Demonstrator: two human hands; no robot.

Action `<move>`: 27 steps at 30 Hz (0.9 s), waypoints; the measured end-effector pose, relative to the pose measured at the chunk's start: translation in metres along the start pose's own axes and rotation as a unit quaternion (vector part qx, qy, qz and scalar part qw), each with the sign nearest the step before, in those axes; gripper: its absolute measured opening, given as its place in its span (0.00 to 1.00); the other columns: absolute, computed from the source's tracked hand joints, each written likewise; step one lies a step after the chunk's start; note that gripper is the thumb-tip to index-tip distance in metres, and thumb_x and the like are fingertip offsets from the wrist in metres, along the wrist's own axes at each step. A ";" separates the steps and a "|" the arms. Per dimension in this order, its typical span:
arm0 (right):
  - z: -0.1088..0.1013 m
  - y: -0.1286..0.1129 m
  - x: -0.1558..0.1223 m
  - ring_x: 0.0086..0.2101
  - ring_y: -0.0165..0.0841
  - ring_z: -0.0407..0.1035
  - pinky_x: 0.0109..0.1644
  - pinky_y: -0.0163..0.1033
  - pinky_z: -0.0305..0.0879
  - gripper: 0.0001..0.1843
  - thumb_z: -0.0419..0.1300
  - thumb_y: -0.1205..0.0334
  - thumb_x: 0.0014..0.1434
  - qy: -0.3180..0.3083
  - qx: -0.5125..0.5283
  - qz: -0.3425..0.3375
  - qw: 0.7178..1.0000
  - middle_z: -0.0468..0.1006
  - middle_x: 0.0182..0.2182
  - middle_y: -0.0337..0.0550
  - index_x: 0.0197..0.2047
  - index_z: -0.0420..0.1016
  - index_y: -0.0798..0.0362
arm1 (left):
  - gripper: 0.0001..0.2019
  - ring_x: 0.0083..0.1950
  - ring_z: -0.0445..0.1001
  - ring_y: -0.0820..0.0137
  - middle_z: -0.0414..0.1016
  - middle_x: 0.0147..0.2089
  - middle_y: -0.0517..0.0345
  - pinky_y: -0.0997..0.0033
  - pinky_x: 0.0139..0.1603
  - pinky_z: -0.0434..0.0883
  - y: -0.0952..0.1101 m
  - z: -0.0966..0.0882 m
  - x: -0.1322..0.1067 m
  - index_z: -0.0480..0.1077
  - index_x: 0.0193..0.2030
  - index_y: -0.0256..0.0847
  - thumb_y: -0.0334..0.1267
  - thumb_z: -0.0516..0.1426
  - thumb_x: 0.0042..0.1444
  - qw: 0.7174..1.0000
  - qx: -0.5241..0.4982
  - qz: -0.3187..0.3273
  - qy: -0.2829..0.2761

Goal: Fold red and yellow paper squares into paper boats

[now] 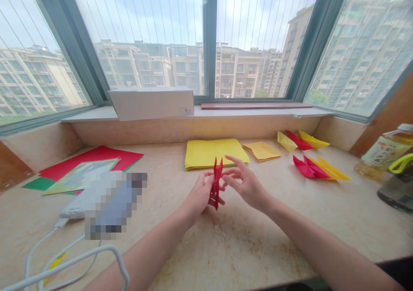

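A narrow folded piece of red paper (216, 183) stands upright above the stone counter (245, 248) in the middle of the view. My left hand (200, 194) is closed round its lower part. My right hand (245, 183) pinches its upper edge with thumb and forefinger, the other fingers spread. Just behind lies a stack of yellow paper sheets (214, 152) flat on the counter.
Finished folded shapes in yellow and red (318, 168) lie at the right, more (301, 140) by the wall, beside an orange sheet (262, 150). Red and green sheets (93, 160) lie left. A white box (151, 103) sits on the sill. A bottle (385, 151) stands far right; cables (64, 261) lie front left.
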State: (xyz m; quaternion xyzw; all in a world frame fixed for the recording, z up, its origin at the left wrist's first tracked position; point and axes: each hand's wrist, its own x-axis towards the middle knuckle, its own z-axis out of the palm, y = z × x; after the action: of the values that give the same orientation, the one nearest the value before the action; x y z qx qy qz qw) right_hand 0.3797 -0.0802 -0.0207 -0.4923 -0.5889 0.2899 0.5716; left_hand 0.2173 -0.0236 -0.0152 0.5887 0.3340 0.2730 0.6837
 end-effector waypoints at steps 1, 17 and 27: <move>0.000 0.000 0.000 0.33 0.35 0.78 0.40 0.44 0.74 0.32 0.62 0.56 0.61 0.000 -0.008 -0.001 1.000 0.81 0.39 0.44 0.65 0.58 0.47 | 0.17 0.24 0.77 0.70 0.77 0.37 0.55 0.73 0.23 0.70 0.000 0.000 0.000 0.59 0.52 0.43 0.52 0.50 0.64 1.000 -0.003 0.001 0.007; 0.000 0.000 0.001 0.43 0.38 0.73 0.46 0.46 0.70 0.06 0.64 0.58 0.60 0.010 -0.167 -0.133 0.977 0.78 0.45 0.46 0.39 0.76 0.49 | 0.18 0.32 0.81 0.65 0.78 0.39 0.54 0.66 0.34 0.75 -0.001 0.000 -0.001 0.61 0.54 0.44 0.50 0.55 0.62 0.999 -0.022 0.040 -0.011; -0.002 0.002 -0.001 0.46 0.39 0.73 0.51 0.47 0.69 0.04 0.63 0.59 0.61 -0.006 -0.186 -0.137 0.973 0.77 0.47 0.46 0.38 0.79 0.48 | 0.22 0.38 0.81 0.62 0.78 0.46 0.45 0.63 0.39 0.75 0.001 0.002 -0.002 0.64 0.56 0.40 0.51 0.58 0.60 0.998 -0.031 0.039 -0.042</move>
State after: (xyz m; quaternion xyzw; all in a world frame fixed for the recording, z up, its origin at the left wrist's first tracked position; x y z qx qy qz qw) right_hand 0.3822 -0.0806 -0.0222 -0.5025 -0.6982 0.0971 0.5006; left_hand 0.2175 -0.0257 -0.0138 0.5903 0.2733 0.2848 0.7041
